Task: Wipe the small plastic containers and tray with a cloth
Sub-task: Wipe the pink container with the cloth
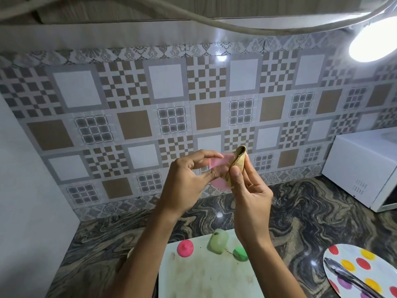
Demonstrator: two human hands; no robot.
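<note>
My left hand (189, 181) holds a small translucent pink container (219, 166) up in front of the tiled wall, fingers curled round it. My right hand (249, 190) pinches a folded tan cloth (237, 163) against the container's right side. Below, a pale tray (206, 274) with smudges lies on the counter. On it stand a pink lid (185, 248), a light green translucent container (218, 240) and a green lid (241, 253), partly hidden by my right forearm.
A white plate with coloured dots (365, 269) carries metal tongs (348, 278) at the lower right. A white microwave (363, 168) stands on the marbled dark counter (103, 239) at the right. The patterned tile wall is close behind.
</note>
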